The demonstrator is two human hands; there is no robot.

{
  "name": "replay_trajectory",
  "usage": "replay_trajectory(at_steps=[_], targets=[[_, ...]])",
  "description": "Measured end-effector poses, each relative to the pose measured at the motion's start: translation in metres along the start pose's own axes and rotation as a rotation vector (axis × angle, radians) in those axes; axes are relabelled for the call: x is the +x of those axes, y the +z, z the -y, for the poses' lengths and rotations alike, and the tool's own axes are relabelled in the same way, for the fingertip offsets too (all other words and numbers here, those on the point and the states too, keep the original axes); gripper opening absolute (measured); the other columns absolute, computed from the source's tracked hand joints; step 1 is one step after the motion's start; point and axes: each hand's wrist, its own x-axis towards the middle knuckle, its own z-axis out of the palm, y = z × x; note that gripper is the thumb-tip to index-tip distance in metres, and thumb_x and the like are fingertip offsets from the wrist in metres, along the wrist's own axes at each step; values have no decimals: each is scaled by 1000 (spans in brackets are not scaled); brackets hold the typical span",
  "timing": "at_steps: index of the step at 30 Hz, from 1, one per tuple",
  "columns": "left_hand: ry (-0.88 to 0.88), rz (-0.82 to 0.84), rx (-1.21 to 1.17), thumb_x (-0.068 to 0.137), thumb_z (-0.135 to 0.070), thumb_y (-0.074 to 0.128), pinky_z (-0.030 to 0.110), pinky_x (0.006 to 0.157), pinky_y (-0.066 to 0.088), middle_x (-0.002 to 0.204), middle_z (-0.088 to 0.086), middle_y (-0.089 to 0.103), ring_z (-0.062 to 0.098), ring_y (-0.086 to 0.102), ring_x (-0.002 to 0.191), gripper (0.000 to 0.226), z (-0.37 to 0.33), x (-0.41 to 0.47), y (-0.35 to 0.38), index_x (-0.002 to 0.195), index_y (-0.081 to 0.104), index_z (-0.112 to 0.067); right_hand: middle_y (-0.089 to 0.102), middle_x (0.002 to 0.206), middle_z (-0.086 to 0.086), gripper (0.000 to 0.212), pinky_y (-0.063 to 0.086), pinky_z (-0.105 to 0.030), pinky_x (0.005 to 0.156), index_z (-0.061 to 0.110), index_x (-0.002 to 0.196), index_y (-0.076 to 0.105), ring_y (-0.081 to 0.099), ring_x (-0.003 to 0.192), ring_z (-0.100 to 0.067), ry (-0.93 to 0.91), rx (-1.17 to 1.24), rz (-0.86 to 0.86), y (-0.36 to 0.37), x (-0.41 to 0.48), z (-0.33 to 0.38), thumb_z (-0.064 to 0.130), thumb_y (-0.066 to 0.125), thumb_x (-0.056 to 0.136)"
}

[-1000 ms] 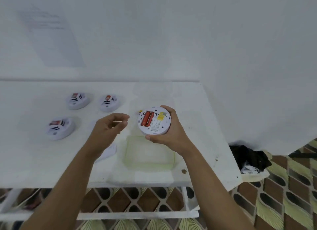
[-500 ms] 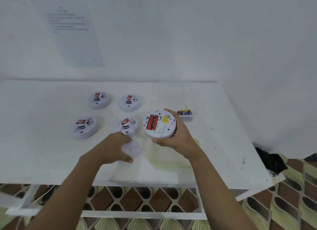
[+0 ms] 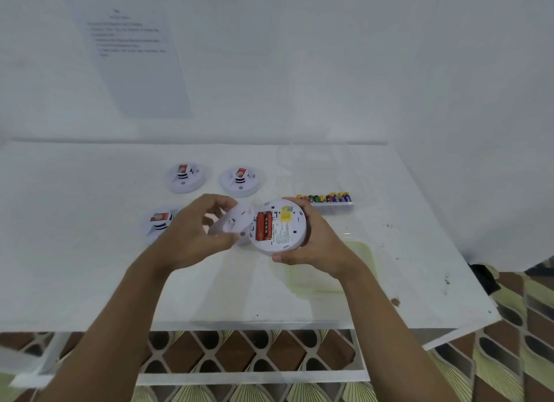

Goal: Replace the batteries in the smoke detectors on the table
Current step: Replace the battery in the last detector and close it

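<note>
- The right hand (image 3: 314,248) is gripping one round white smoke detector (image 3: 289,233) by its rim. The fingers are curling over the far edge and the thumb is pressing the near edge. It is holding the detector above the middle of the white table (image 3: 90,266), back side up.
- Two red batteries (image 3: 263,226) are sitting side by side in the detector's open compartment, just left of one yellow label (image 3: 286,218).
- The left hand (image 3: 192,239) is pinching one round white cover plate (image 3: 233,221) between thumb and curled fingers. The plate is tilting, right against the detector's left edge.
- Three other detectors are lying on the table. Two are side by side at the far side, the far-left detector (image 3: 186,178) and the far-right detector (image 3: 241,181). The near-left detector (image 3: 157,221) is partly hidden by the left hand.
- One clear tray (image 3: 337,206) is standing just beyond and right of the held detector. It is carrying one row of spare batteries (image 3: 325,197) in mixed colours, too small to count.
- One printed sheet (image 3: 135,59) is hanging on the far wall.
</note>
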Motion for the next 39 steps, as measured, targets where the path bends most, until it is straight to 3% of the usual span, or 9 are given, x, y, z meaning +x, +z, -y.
replay_trajectory(at_steps=[6, 10, 16, 21, 24, 27, 31, 35, 39], targets=[[129, 52, 15, 63, -34, 81, 6, 76, 40, 112, -18, 58, 1, 55, 103, 57, -19, 7, 14, 116, 60, -34, 59, 132, -1, 91, 61, -40, 76, 21, 140, 47, 63, 116, -14, -16, -14, 72, 12, 7, 12, -18, 83, 66], [137, 100, 75, 67, -40, 83, 20, 82, 49, 117, -18, 54, 1, 53, 108, 62, -16, 10, 19, 123, 57, -37, 61, 131, 3, 93, 60, -35, 81, 24, 140, 48, 62, 120, -16, -31, -54, 82, 14, 10, 16, -15, 86, 65], [118, 94, 60, 66, -50, 76, 21, 91, 43, 117, -17, 50, -2, 49, 111, 65, -12, 12, 18, 127, 58, -38, 60, 132, 2, 95, 59, -32, 75, 24, 142, 47, 62, 120, -19, -29, -39, 91, 17, 13, 19, -16, 85, 65], [93, 84, 104, 65, -62, 73, 39, 101, 43, 117, -23, 46, 4, 47, 115, 69, -5, 15, 17, 129, 56, -43, 62, 125, 8, 95, 59, -32, 73, 26, 140, 50, 65, 114, -15, -35, -48, 100, 19, 17, 22, -16, 86, 63], [113, 83, 110, 70, -59, 70, 36, 103, 40, 120, -28, 40, 6, 42, 118, 65, -2, 13, 17, 132, 54, -44, 63, 124, 7, 94, 59, -31, 69, 25, 139, 51, 66, 112, -15, -52, -63, 99, 20, 20, 23, -16, 87, 62], [161, 102, 155, 76, -59, 65, 34, 105, 34, 125, -35, 33, -6, 32, 119, 58, 2, 10, 15, 131, 46, -54, 64, 123, 7, 93, 59, -32, 71, 24, 137, 53, 66, 111, -16, -74, -94, 101, 20, 24, 24, -15, 88, 60], [176, 188, 204, 87, -49, 65, 31, 103, 29, 121, -45, 24, -19, 21, 116, 54, 3, 8, 11, 130, 35, -59, 64, 125, 2, 92, 62, -52, 79, 26, 135, 57, 65, 113, -20, -67, -104, 127, 20, 28, 23, -13, 89, 58], [184, 203, 244, 89, -46, 63, 33, 105, 32, 122, -40, 24, -3, 26, 116, 56, 3, 10, 8, 140, 38, -47, 63, 127, -5, 91, 59, -58, 86, 23, 136, 56, 63, 117, -26, -70, -82, 154, 20, 32, 20, -7, 89, 56], [242, 105, 245, 90, -55, 57, 23, 101, 33, 125, -39, 29, -9, 28, 116, 52, 12, 9, 11, 138, 45, -42, 64, 128, -10, 89, 58, -56, 89, 20, 138, 55, 62, 119, -30, -59, -18, 194, 19, 40, 18, -2, 88, 59]])
